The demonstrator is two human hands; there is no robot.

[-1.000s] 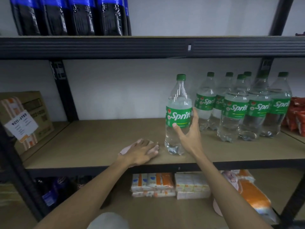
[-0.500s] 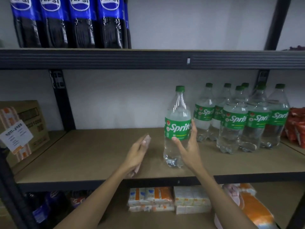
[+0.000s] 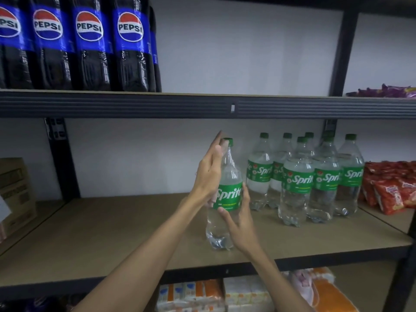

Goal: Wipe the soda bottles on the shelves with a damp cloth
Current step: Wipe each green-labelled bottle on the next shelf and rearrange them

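Bottles (image 3: 297,183) crowded just right of the right hand (image 3: 240,226) could fall if the Sprite bottle (image 3: 227,176), upright on the shelf (image 3: 112,233) between both hands, tips. The right hand grasps its label; the left hand (image 3: 209,174), straight-fingered, pushes high on its neck, cloth (image 3: 213,198) probably under its palm.

Over 1 second the left hand (image 3: 209,174) rose from the shelf (image 3: 112,233), where it had lain flat on the pink cloth (image 3: 213,196), and came against the left side of the Sprite bottle (image 3: 229,197), fingers straight up to the cap. The cloth left the board with it. The right hand (image 3: 239,224) slid from the label down to the clear body below. The view tilted upward.
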